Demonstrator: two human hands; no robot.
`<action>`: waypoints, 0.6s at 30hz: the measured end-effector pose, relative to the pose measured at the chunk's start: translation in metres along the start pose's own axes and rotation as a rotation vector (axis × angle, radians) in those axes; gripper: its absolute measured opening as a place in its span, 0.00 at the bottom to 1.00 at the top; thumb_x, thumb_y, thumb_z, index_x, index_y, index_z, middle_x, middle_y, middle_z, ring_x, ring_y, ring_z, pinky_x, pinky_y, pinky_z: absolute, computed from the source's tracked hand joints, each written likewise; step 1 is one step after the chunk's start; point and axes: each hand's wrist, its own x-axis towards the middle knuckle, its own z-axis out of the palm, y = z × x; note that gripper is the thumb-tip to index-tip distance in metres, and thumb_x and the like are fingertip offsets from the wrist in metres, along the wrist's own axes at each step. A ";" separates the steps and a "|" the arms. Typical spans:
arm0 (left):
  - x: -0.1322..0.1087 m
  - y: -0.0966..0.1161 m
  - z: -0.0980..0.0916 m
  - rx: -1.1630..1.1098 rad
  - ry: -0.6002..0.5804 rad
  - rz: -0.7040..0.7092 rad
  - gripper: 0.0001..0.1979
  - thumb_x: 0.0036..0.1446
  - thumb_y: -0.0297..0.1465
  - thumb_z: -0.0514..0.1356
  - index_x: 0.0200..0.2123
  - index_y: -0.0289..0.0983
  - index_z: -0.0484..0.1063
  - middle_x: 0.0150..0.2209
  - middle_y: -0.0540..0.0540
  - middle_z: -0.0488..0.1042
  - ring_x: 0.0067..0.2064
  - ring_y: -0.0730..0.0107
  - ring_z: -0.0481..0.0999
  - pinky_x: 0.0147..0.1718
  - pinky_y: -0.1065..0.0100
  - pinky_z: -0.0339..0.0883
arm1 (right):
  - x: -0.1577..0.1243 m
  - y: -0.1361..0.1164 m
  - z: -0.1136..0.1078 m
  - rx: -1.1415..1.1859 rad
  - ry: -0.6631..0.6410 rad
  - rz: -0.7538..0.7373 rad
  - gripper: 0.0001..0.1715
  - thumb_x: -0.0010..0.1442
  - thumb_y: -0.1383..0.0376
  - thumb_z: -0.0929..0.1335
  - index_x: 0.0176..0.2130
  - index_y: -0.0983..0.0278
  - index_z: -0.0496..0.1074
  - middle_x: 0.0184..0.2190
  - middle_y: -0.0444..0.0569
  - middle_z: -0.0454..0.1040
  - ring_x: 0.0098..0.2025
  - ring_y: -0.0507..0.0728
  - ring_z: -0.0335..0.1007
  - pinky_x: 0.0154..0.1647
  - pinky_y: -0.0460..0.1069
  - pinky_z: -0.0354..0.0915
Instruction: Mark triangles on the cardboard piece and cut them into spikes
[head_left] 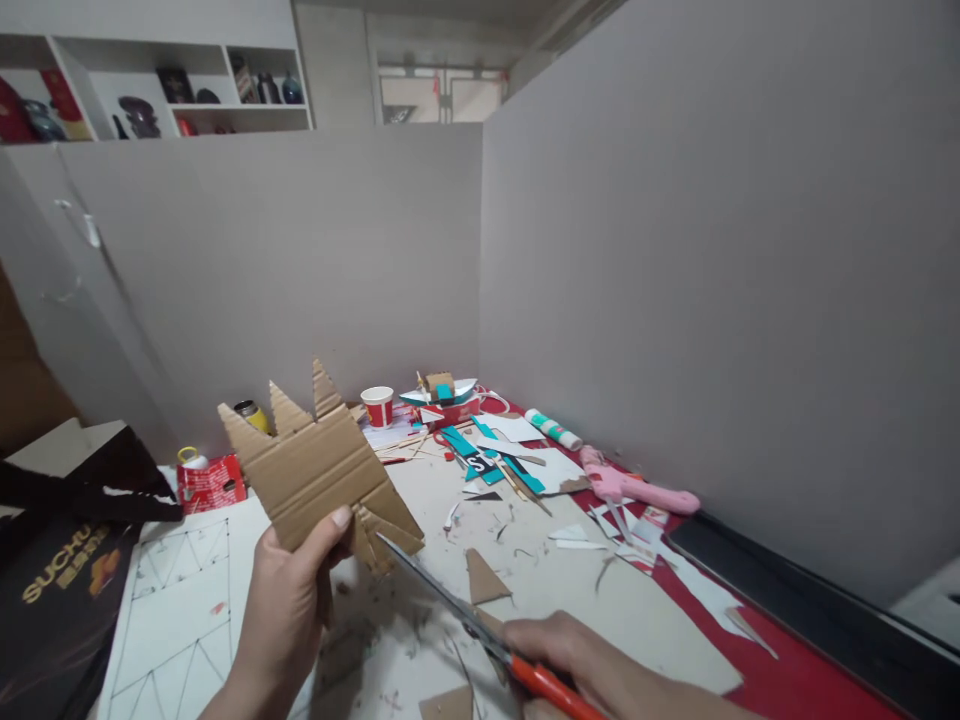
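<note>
In my left hand [292,580] is a piece of corrugated cardboard [322,470], its thumb pressed on the front face. Three pointed spikes rise along the cardboard's top edge, and cuts run into its lower edge. My right hand [577,660] grips scissors [450,600] by their orange-red handles. The blade tips touch or lie very near the cut lower part of the cardboard, just right of my left thumb. Below the blades a triangular cardboard scrap [486,577] lies on the pale work board [637,620].
A paper with drawn triangles [180,600] and a black box [60,590] lie at left. Behind are a paper cup [378,407], a yellow jar [253,414] and teal strips [487,455]. A pink glue gun [637,488] lies at right, by the grey partition [675,300].
</note>
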 end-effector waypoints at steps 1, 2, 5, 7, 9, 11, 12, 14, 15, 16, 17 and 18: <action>-0.002 -0.002 0.001 0.039 -0.001 -0.009 0.23 0.41 0.29 0.71 0.44 0.35 0.75 0.29 0.49 0.79 0.30 0.68 0.77 0.25 0.74 0.70 | 0.002 -0.001 0.000 0.030 -0.041 -0.026 0.34 0.63 0.41 0.58 0.42 0.66 0.72 0.30 0.49 0.69 0.29 0.53 0.62 0.30 0.46 0.64; -0.004 -0.003 0.002 0.088 0.003 -0.018 0.23 0.40 0.31 0.71 0.43 0.34 0.75 0.27 0.49 0.78 0.25 0.69 0.75 0.19 0.75 0.67 | 0.004 -0.001 0.000 0.071 -0.137 -0.070 0.36 0.61 0.38 0.57 0.38 0.67 0.71 0.26 0.46 0.65 0.25 0.51 0.57 0.25 0.44 0.60; -0.008 -0.004 0.005 0.207 0.030 -0.019 0.24 0.37 0.36 0.72 0.40 0.33 0.76 0.24 0.49 0.77 0.16 0.73 0.68 0.09 0.74 0.55 | 0.009 0.002 -0.001 0.079 -0.196 -0.131 0.37 0.60 0.35 0.54 0.32 0.65 0.63 0.24 0.42 0.57 0.25 0.49 0.49 0.24 0.44 0.54; -0.010 -0.003 0.009 0.228 0.052 -0.006 0.25 0.35 0.38 0.73 0.38 0.32 0.76 0.24 0.48 0.78 0.17 0.71 0.69 0.10 0.74 0.56 | 0.011 0.004 -0.002 0.077 -0.197 -0.126 0.35 0.61 0.36 0.54 0.31 0.64 0.58 0.25 0.42 0.56 0.26 0.49 0.48 0.24 0.44 0.52; -0.011 -0.002 0.012 0.219 0.072 0.011 0.26 0.34 0.38 0.73 0.38 0.32 0.77 0.26 0.46 0.79 0.22 0.66 0.75 0.14 0.72 0.63 | 0.011 0.006 -0.002 0.084 -0.205 -0.121 0.31 0.62 0.39 0.54 0.30 0.63 0.56 0.25 0.41 0.55 0.26 0.49 0.48 0.24 0.44 0.52; -0.011 -0.002 0.014 0.201 0.075 0.022 0.26 0.35 0.38 0.73 0.39 0.32 0.76 0.29 0.45 0.80 0.29 0.61 0.79 0.20 0.71 0.69 | 0.011 0.007 -0.003 0.082 -0.208 -0.135 0.29 0.64 0.41 0.55 0.30 0.63 0.55 0.25 0.41 0.54 0.26 0.49 0.48 0.24 0.44 0.51; -0.011 -0.002 0.014 0.190 0.068 0.025 0.26 0.36 0.37 0.73 0.40 0.33 0.76 0.31 0.45 0.80 0.33 0.59 0.80 0.24 0.70 0.72 | 0.010 0.008 -0.003 0.084 -0.208 -0.145 0.29 0.64 0.41 0.55 0.29 0.63 0.55 0.25 0.41 0.54 0.26 0.49 0.48 0.24 0.44 0.51; -0.010 -0.003 0.013 0.164 0.047 0.029 0.25 0.38 0.36 0.73 0.41 0.34 0.76 0.33 0.44 0.81 0.38 0.57 0.80 0.30 0.69 0.74 | 0.010 0.008 -0.003 0.088 -0.210 -0.149 0.30 0.64 0.41 0.55 0.29 0.63 0.55 0.25 0.41 0.54 0.26 0.49 0.49 0.24 0.44 0.51; -0.010 -0.004 0.012 0.151 0.038 0.031 0.25 0.38 0.36 0.73 0.42 0.34 0.76 0.34 0.44 0.81 0.40 0.56 0.80 0.33 0.68 0.75 | 0.010 0.008 -0.003 0.092 -0.215 -0.142 0.30 0.64 0.40 0.54 0.29 0.63 0.55 0.25 0.41 0.55 0.26 0.49 0.49 0.24 0.44 0.51; -0.010 -0.004 0.012 0.136 0.031 0.035 0.25 0.39 0.36 0.73 0.42 0.34 0.76 0.35 0.44 0.81 0.42 0.55 0.80 0.35 0.67 0.75 | 0.010 0.008 -0.003 0.100 -0.224 -0.133 0.31 0.64 0.40 0.54 0.29 0.63 0.55 0.25 0.41 0.55 0.26 0.49 0.49 0.24 0.44 0.51; -0.010 -0.005 0.011 0.125 0.030 0.040 0.25 0.39 0.36 0.72 0.42 0.34 0.76 0.36 0.44 0.81 0.43 0.55 0.80 0.37 0.65 0.75 | 0.010 0.007 -0.003 0.110 -0.234 -0.120 0.31 0.64 0.40 0.54 0.29 0.63 0.55 0.24 0.41 0.55 0.26 0.49 0.49 0.24 0.44 0.52; -0.010 -0.005 0.010 0.124 0.032 0.042 0.25 0.39 0.36 0.72 0.43 0.34 0.76 0.37 0.44 0.81 0.43 0.55 0.80 0.39 0.65 0.75 | 0.010 0.006 -0.003 0.116 -0.242 -0.106 0.31 0.64 0.40 0.54 0.29 0.63 0.55 0.24 0.41 0.55 0.26 0.49 0.50 0.24 0.44 0.52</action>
